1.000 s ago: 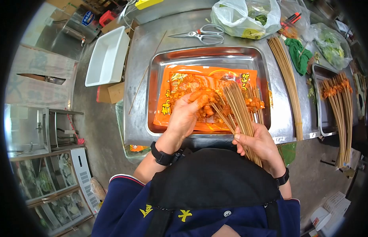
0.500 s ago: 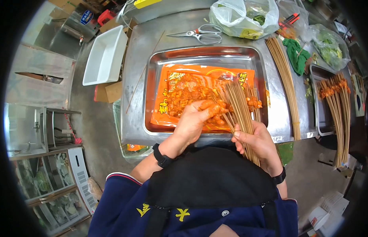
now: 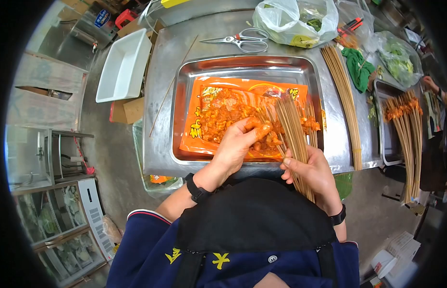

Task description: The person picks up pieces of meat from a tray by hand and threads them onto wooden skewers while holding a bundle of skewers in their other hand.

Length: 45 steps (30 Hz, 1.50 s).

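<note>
A steel tray [image 3: 185, 81] holds an open orange packet [image 3: 192, 137] of red-sauced meat pieces [image 3: 223, 113]. My left hand [image 3: 240, 144], its fingers smeared with sauce, pinches a piece of meat over the packet's lower right. Gripped in my right hand [image 3: 310, 170] is a thick bundle of wooden skewers [image 3: 291, 125], slanting up over the tray's right side. The skewer tips beside my left fingers are partly hidden by the meat. More skewers with meat [image 3: 310, 124] lie behind the bundle at the packet's right edge.
Scissors [image 3: 240, 40] and a plastic bag [image 3: 300, 24] lie behind the tray. Loose skewers [image 3: 343, 101], a green cloth [image 3: 359, 69] and a second tray [image 3: 384, 139] with meat skewers [image 3: 406, 129] are at right. A white bin [image 3: 123, 67] stands left. Another person's hand [image 3: 430, 84] shows far right.
The view has shifted slightly. My left fingers have moved a little at the meat by the skewer tips. Another person's hand has appeared at the far right.
</note>
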Available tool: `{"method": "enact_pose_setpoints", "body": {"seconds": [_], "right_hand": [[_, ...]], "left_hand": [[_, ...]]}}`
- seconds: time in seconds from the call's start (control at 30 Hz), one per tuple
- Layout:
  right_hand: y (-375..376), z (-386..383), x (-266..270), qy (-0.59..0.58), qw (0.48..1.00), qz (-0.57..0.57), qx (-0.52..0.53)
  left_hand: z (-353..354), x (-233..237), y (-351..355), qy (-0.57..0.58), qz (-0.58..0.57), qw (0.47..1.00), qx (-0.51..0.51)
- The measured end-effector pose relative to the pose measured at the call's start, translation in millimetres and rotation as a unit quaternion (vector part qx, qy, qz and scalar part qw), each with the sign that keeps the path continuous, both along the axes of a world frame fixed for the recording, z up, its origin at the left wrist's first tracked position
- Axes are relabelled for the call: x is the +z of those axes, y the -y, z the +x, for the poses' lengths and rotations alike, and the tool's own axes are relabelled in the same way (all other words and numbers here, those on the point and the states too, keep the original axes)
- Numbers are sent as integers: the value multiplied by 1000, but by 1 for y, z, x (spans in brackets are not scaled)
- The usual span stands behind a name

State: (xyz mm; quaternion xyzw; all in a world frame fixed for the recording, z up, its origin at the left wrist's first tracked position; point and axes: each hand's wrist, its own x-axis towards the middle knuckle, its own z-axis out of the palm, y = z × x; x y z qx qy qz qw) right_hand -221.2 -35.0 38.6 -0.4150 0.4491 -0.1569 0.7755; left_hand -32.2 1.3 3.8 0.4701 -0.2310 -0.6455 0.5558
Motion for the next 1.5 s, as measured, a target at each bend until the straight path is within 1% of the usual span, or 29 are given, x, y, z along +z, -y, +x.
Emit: {"method": "enact_pose_setpoints", "body": {"seconds": [0.1, 0.13, 0.17, 0.2, 0.3, 0.37, 0.4, 0.43, 0.47, 0.5, 0.53, 0.57, 0.6, 0.63, 0.7, 0.73, 0.87, 0.93, 1.0, 1.07, 1.17, 1.2, 1.27, 1.37, 1.43, 1.5], "right_hand": [[-2, 0, -7, 8, 999, -39, -5], [-3, -3, -9, 1, 993, -119, -1], [-3, -5, -10, -6, 980, -199, 2], [-4, -5, -9, -6, 980, -199, 3], [-3, -5, 4, -31, 980, -197, 20], [-1, -3, 12, -19, 999, -10, 47], [-2, -2, 11, -20, 999, -12, 48], [-3, -1, 10, 9, 999, -6, 34], [-3, 0, 8, 39, 999, 0, 20], [-2, 0, 4, 39, 999, -1, 21], [-2, -1, 0, 42, 999, -23, 15], [-1, -1, -2, 45, 998, -45, 9], [-1, -1, -4, 45, 998, -44, 8], [0, 0, -4, 32, 998, -47, 14], [1, 1, -6, 18, 998, -49, 26], [0, 2, -8, 2, 997, -60, 42], [0, 4, -10, -21, 994, -85, 68], [0, 5, -10, -39, 994, -82, 63], [0, 7, -9, -54, 994, -77, 61], [-1, 10, -5, -50, 997, -59, 22], [-1, 8, -2, -40, 999, -37, -2], [0, 8, -2, -39, 999, -37, 1], [2, 9, -3, -81, 995, -30, 48], [2, 8, -5, -67, 996, -21, 52], [3, 7, -1, -69, 997, -16, 43], [3, 7, 0, -71, 997, -10, 34]], "left_hand": [[0, -4, 3, -32, 15, 999, 9], [0, -7, 5, -33, 13, 999, 10], [-1, -11, 7, -26, 13, 999, 33], [-2, -13, 9, -19, 12, 998, 55], [-5, -12, 17, -44, 16, 997, 54], [-8, -11, 22, -39, 22, 998, 48], [-9, -10, 24, -34, 30, 998, 41], [-8, -9, 25, -35, 28, 998, 42], [-7, -8, 26, 6, 45, 999, 23], [-6, -7, 27, 47, 62, 997, 3], [-7, -7, 26, 47, 62, 997, 3], [-8, -6, 25, 45, 33, 996, 64], [-9, -6, 23, 43, 5, 991, 124], [-5, -4, 20, 44, 6, 991, 125], [5, -2, 11, -14, 24, 999, -18], [3, -4, 11, -11, 18, 999, -28], [4, -11, 11, -21, 16, 999, -37], [4, -12, 10, -12, 27, 999, -14], [6, -11, 8, -16, 29, 999, -17], [8, -10, 7, -19, 32, 999, -21], [7, -9, 7, -6, 41, 999, -6], [8, -9, 6, 0, 54, 999, -10], [10, -10, 6, 9, 68, 998, -11], [16, -14, 4, 30, 59, 998, -23], [35, -12, 0, 194, -24, 981, -3], [67, -5, -5, 329, 5, 944, 34]]}}
